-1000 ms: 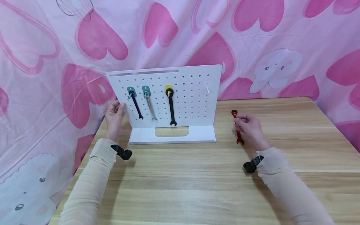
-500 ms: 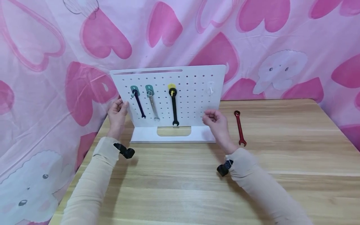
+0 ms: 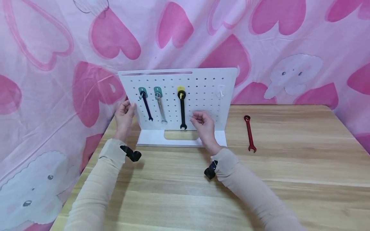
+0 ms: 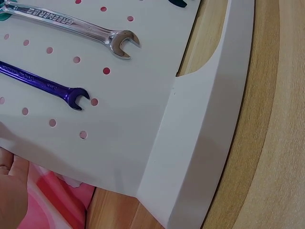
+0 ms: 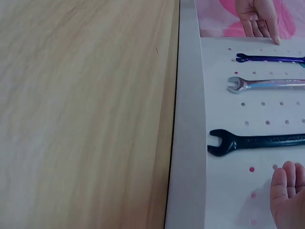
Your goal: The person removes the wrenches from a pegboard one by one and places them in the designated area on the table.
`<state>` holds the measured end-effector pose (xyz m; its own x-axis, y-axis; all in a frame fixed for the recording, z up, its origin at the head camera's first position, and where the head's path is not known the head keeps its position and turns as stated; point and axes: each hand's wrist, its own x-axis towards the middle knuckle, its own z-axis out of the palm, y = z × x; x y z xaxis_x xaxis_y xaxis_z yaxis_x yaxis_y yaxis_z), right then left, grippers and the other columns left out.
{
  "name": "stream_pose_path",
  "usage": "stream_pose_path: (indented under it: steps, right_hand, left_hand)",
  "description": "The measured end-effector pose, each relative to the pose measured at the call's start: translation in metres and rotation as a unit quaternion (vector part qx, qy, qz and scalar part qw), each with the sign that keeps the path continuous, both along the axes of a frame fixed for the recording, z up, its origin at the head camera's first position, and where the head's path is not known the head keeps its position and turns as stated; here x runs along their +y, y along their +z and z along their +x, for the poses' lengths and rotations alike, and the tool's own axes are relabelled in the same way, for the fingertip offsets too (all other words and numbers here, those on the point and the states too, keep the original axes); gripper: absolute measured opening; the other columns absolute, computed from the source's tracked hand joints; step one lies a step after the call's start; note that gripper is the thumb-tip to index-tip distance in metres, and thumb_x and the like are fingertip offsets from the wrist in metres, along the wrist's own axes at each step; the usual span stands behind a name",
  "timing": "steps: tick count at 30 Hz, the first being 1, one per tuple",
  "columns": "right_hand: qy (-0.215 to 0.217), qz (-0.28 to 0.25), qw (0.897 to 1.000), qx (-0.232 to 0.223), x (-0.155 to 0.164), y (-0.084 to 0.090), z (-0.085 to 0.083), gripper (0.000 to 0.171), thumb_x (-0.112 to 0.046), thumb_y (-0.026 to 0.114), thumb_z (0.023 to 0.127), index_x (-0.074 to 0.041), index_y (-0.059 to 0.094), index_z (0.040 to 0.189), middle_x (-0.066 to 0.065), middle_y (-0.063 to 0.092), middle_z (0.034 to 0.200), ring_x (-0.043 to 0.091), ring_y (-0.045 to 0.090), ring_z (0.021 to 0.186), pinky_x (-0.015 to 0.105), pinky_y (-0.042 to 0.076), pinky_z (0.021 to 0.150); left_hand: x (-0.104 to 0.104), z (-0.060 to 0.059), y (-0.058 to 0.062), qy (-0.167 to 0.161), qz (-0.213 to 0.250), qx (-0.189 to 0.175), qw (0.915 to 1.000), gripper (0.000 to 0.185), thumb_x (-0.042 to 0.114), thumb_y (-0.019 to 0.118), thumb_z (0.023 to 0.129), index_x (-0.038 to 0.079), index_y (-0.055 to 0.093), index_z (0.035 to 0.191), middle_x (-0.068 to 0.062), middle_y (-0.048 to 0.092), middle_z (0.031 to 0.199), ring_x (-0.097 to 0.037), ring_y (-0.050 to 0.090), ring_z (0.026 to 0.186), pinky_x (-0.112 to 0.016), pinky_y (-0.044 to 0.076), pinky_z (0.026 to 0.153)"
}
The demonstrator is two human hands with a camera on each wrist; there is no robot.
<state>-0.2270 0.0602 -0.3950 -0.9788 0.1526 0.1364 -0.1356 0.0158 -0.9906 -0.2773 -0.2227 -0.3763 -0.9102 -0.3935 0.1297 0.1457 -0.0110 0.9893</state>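
Observation:
A white pegboard stand (image 3: 206,102) stands upright on the table. My left hand (image 3: 124,118) grips its left edge, thumb in front and fingers behind, partly hidden. Three wrenches hang from hooks: a purple one (image 3: 147,107) at left, a silver one (image 3: 161,109) beside it, and a black one (image 3: 182,110) near the middle. Just right of the black wrench's lower end is my right hand (image 3: 206,128), fingers loosely bent, holding nothing; the right wrist view shows the fingers (image 5: 291,183) apart from that wrench. A red wrench (image 3: 250,134) lies on the table right of the stand.
Two green hooks (image 3: 157,91) and a yellow hook (image 3: 180,89) bear the wrenches. A clear hook (image 3: 221,91) at the board's upper right bears nothing. The wooden table (image 3: 295,160) meets a pink heart-print cloth (image 3: 219,57) behind and at left.
My right hand has let go of the red wrench, leaving it on the table, and moved left to the black wrench. The left hand stays on the board's edge. The view has shifted slightly.

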Motion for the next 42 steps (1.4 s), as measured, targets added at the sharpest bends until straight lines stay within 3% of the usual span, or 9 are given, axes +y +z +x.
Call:
stream_pose_path:
  steps: [7,18,25,35,42]
  right_hand:
    - [0.010,0.002,1.000,0.007,-0.008,-0.001,-0.001,0.025,-0.004,0.063,0.088,-0.004,0.060,0.112,0.011,0.063,0.110,0.017,0.059,0.100,0.029,0.049,0.090]
    - [0.013,0.007,1.000,0.014,-0.021,-0.003,-0.005,0.027,-0.001,0.064,0.086,-0.002,0.061,0.113,0.013,0.064,0.111,0.020,0.060,0.102,0.030,0.048,0.091]
    - [0.007,0.016,1.000,-0.006,-0.027,-0.005,-0.007,0.028,-0.004,0.065,0.086,-0.006,0.061,0.114,0.008,0.063,0.110,0.017,0.059,0.101,0.029,0.048,0.092]
    - [0.000,-0.002,1.000,0.003,-0.035,-0.009,-0.011,0.026,-0.001,0.065,0.085,-0.002,0.060,0.111,0.013,0.063,0.108,0.021,0.058,0.100,0.030,0.048,0.092]
    - [0.002,-0.010,1.000,-0.001,-0.041,-0.010,-0.011,0.025,-0.001,0.065,0.085,-0.001,0.061,0.110,0.015,0.063,0.106,0.021,0.058,0.098,0.031,0.047,0.091]
  left_hand:
    - [0.001,-0.002,0.000,0.000,0.001,0.003,1.0000,0.023,0.026,0.066,0.088,0.016,0.063,0.108,0.008,0.063,0.099,-0.008,0.053,0.092,-0.020,0.045,0.081]
    - [0.000,0.000,0.000,-0.005,-0.002,0.000,1.0000,0.023,0.027,0.065,0.088,0.017,0.062,0.109,0.007,0.062,0.101,-0.008,0.053,0.094,-0.023,0.045,0.085]
    - [0.000,0.000,-0.001,-0.004,0.001,-0.003,1.0000,0.023,0.027,0.065,0.088,0.016,0.062,0.108,0.007,0.061,0.097,-0.009,0.050,0.090,-0.022,0.044,0.082]
    - [0.000,-0.002,-0.001,-0.005,-0.006,-0.006,1.0000,0.026,0.028,0.064,0.089,0.016,0.061,0.111,0.007,0.061,0.099,-0.009,0.051,0.093,-0.025,0.045,0.087]
    - [0.001,-0.003,-0.003,0.000,0.006,0.006,1.0000,0.014,0.023,0.065,0.089,0.019,0.060,0.101,0.007,0.059,0.093,-0.007,0.049,0.085,-0.017,0.043,0.073]
